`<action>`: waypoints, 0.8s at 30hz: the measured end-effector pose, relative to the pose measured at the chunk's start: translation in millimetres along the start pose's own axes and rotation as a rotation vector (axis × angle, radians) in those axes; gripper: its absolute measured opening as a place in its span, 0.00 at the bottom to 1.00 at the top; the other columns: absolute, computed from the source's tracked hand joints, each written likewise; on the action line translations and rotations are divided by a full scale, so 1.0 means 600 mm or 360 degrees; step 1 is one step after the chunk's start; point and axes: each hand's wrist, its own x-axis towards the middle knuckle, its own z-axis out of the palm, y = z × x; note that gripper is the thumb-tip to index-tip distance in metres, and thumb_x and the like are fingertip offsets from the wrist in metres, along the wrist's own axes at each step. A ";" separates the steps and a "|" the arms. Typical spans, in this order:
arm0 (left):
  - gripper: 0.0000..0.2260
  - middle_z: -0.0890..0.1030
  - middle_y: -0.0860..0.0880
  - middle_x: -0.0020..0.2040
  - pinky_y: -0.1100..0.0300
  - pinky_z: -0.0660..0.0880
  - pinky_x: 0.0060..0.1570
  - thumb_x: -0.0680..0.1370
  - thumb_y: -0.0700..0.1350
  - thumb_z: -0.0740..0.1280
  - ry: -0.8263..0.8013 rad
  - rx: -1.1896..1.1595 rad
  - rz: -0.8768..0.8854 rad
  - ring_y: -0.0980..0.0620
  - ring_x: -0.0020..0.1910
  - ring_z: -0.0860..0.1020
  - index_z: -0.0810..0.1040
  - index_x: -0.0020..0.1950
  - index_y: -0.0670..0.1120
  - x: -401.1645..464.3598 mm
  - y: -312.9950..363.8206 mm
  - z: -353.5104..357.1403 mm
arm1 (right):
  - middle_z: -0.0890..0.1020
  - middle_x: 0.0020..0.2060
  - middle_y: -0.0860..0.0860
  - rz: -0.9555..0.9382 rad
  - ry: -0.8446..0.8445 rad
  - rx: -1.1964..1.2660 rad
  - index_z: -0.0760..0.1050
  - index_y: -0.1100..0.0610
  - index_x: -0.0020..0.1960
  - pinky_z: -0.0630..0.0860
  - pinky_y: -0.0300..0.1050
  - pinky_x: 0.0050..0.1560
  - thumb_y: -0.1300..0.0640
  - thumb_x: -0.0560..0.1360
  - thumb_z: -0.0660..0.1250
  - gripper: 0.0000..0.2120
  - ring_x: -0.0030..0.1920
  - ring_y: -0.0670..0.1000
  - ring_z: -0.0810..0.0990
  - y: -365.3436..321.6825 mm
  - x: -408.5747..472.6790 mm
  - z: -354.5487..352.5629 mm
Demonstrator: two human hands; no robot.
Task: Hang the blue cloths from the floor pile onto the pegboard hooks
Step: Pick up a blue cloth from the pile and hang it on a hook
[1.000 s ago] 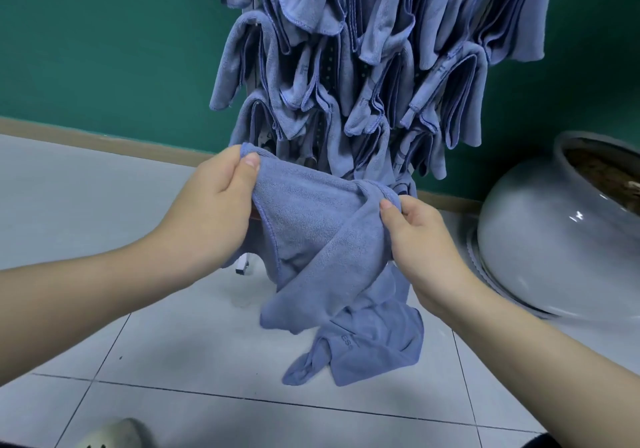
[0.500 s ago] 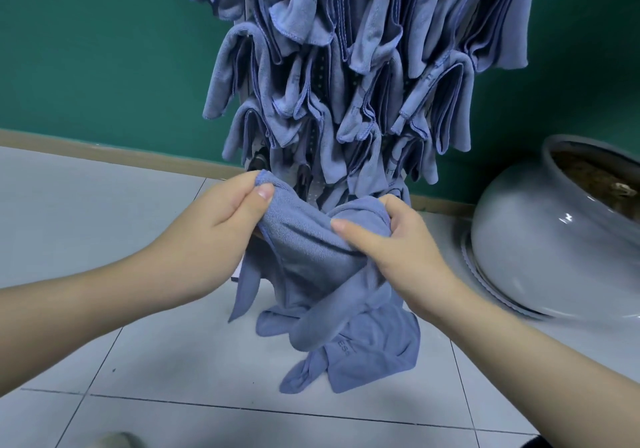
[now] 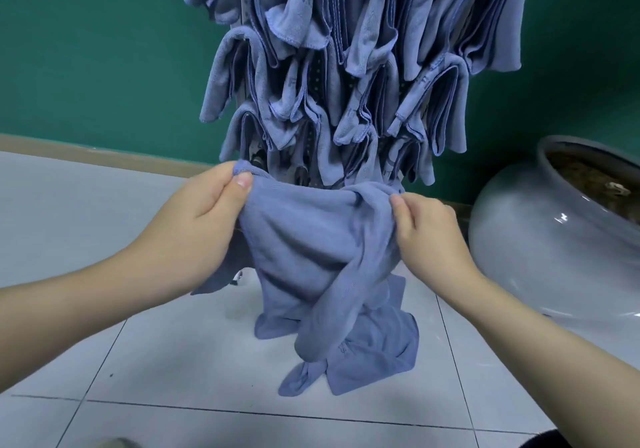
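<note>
1. The left hand (image 3: pixel 204 215) is raised at the middle left, thumb on top and fingers curled under, and the upper left corner of a blue cloth (image 3: pixel 311 239) is pinched between them.
2. The right hand (image 3: pixel 429 232) is held at the same height to the right, its fingers curled over the bunched upper right edge of the same cloth, which is gripped there.
3. The two hands are kept apart, and the top edge of the cloth is stretched between them in a shallow sag.
4. Both forearms are seen reaching in from the lower corners of the view.
5. The cloth is held in the air just in front of the lowest row of hanging cloths (image 3: pixel 346 83); its lower part droops in twisted folds toward the floor (image 3: pixel 156 361).
6. A few more blue cloths (image 3: pixel 374 361) are seen lying on the floor tiles directly beneath the held one; where the drooping folds end and these begin cannot be told.
7. The pegboard (image 3: pixel 317 76) is almost wholly covered by the hanging cloths, only narrow dotted strips being visible between them.
8. A green wall (image 3: pixel 104 49) is seen behind, and a large grey pot (image 3: pixel 554 232) is set on the floor to the right, near the right hand.
</note>
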 end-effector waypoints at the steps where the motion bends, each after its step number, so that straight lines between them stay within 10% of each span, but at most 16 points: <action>1: 0.18 0.84 0.43 0.51 0.37 0.76 0.60 0.82 0.55 0.54 0.0036 -0.0011 -0.0011 0.40 0.54 0.81 0.80 0.54 0.47 0.004 -0.002 -0.005 | 0.67 0.27 0.49 0.0054 0.0002 0.0009 0.61 0.55 0.32 0.60 0.46 0.33 0.56 0.86 0.57 0.23 0.32 0.52 0.65 0.006 0.005 -0.004; 7: 0.15 0.86 0.47 0.51 0.45 0.78 0.62 0.87 0.48 0.54 0.0181 0.0019 -0.0156 0.47 0.53 0.84 0.81 0.54 0.48 0.034 -0.024 -0.043 | 0.83 0.43 0.63 0.0403 -0.0120 0.0723 0.77 0.67 0.48 0.76 0.53 0.47 0.42 0.80 0.57 0.27 0.42 0.53 0.75 0.041 0.032 -0.012; 12: 0.17 0.87 0.50 0.44 0.60 0.83 0.48 0.88 0.45 0.53 0.0377 -0.0144 -0.0335 0.54 0.44 0.85 0.81 0.51 0.47 0.056 -0.035 -0.068 | 0.87 0.56 0.56 0.0697 -0.0154 0.1364 0.82 0.59 0.58 0.73 0.61 0.70 0.54 0.87 0.56 0.17 0.64 0.61 0.81 0.049 0.052 -0.041; 20: 0.17 0.87 0.50 0.43 0.57 0.81 0.50 0.88 0.48 0.55 0.0304 -0.0410 -0.0512 0.53 0.43 0.85 0.80 0.50 0.44 0.049 -0.037 -0.052 | 0.77 0.59 0.60 0.1017 -0.0414 0.2037 0.72 0.69 0.72 0.70 0.48 0.66 0.60 0.81 0.60 0.22 0.59 0.58 0.75 0.035 0.049 -0.047; 24: 0.15 0.86 0.42 0.51 0.45 0.78 0.61 0.87 0.47 0.56 0.0206 -0.0413 -0.0466 0.49 0.48 0.82 0.80 0.52 0.42 0.047 -0.034 -0.048 | 0.85 0.55 0.55 0.1046 -0.0568 0.1917 0.80 0.61 0.62 0.78 0.48 0.59 0.53 0.82 0.65 0.15 0.54 0.57 0.83 0.026 0.043 -0.039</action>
